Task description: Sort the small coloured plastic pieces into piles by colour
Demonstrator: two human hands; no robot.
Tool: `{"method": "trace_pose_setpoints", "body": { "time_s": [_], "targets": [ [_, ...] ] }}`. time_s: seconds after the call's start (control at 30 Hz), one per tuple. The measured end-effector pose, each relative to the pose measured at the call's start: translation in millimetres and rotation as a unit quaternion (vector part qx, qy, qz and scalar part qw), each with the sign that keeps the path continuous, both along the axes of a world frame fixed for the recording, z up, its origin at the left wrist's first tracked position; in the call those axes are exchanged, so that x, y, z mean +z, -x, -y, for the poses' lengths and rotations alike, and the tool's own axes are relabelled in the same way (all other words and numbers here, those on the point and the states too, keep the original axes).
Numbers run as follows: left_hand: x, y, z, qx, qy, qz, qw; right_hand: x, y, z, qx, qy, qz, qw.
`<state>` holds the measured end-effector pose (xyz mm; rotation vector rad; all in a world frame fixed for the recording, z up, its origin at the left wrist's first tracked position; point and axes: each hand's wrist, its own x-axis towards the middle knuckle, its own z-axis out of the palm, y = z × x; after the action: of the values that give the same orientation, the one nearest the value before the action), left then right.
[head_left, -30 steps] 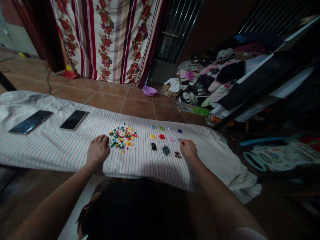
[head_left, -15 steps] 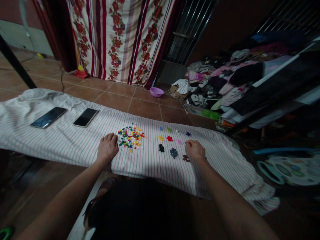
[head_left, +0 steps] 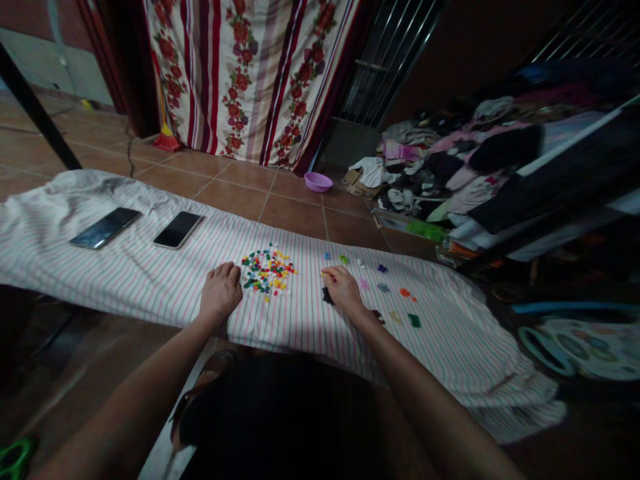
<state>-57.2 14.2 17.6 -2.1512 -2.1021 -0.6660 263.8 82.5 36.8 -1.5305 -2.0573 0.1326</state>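
Observation:
My left hand point(head_left: 221, 291) rests on the striped cloth point(head_left: 300, 320), fingers bent, beside a mixed heap of small coloured pieces point(head_left: 267, 272). My right hand point(head_left: 342, 287) is over the sorted groups, its thumb and fingertips pinched together; what they hold, if anything, is too small to make out. Partly under that hand lie black pieces point(head_left: 327, 296). Around it sit small groups: blue point(head_left: 327, 256), lime green point(head_left: 343, 259), purple point(head_left: 383, 268), pink point(head_left: 364, 284), orange point(head_left: 405, 293) and dark green point(head_left: 414, 321). The yellow and red groups are mostly hidden by my right hand.
Two phones, one point(head_left: 105, 228) at the far left and another point(head_left: 179, 230) nearer the heap, lie on the cloth. Beyond the cloth's far edge, a purple basin point(head_left: 319, 182) stands on the tiled floor. Clothes point(head_left: 430, 160) are piled at the back right.
My right hand has moved left from beside the pink group to the yellow and black groups, uncovering orange, grey and dark green groups. The view has shifted slightly; my left hand stays by the heap.

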Motion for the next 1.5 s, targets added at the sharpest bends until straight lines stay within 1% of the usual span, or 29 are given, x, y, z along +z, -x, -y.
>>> {"method": "trace_pose_setpoints", "body": {
  "time_s": [0.07,0.1,0.2,0.27,0.33,0.47,0.6,0.7,0.9,1.1,1.33,1.5],
  "targets": [
    [-0.4,0.1,-0.4,-0.002,0.0,0.0,1.0,-9.8,19.7,10.7,0.048,-0.003,-0.009,0.999],
    [-0.6,0.1,-0.6,-0.003,0.0,-0.001,1.0,-15.5,29.7,17.5,0.059,-0.012,-0.006,0.998],
    [-0.9,-0.2,-1.1,-0.001,0.002,-0.002,1.0,-32.8,58.8,41.2,0.1,-0.029,0.036,0.994],
    [-0.8,-0.4,-1.1,0.0,0.002,-0.003,1.0,-41.0,75.3,56.6,0.116,-0.038,0.06,0.991],
    [-0.7,-0.4,-1.0,0.0,0.004,-0.004,1.0,-44.8,87.3,68.4,0.117,-0.032,0.09,0.989],
    [-0.3,-0.3,-0.7,0.0,0.004,-0.008,1.0,-42.6,96.5,76.8,0.117,-0.006,0.137,0.984],
    [0.4,-0.3,-0.7,0.001,0.006,-0.005,1.0,-37.3,96.8,74.9,0.109,0.023,0.157,0.981],
    [0.7,-0.4,-0.5,0.0,0.007,-0.009,1.0,-33.3,99.9,72.9,0.12,0.034,0.173,0.977],
    [-2.7,0.1,-1.1,0.0,-0.008,-0.025,1.0,-26.0,116.5,66.4,0.154,0.01,0.184,0.971],
    [-5.0,0.2,-2.6,0.003,-0.021,-0.032,0.999,-23.6,126.7,62.9,0.17,0.002,0.194,0.966],
    [-6.7,0.5,-3.7,-0.001,-0.028,-0.027,0.999,-27.0,131.5,63.0,0.144,-0.001,0.18,0.973],
    [-8.6,0.9,-3.6,0.0,-0.034,-0.023,0.999,-25.0,132.4,62.3,0.137,-0.005,0.171,0.976]
  ]
}}
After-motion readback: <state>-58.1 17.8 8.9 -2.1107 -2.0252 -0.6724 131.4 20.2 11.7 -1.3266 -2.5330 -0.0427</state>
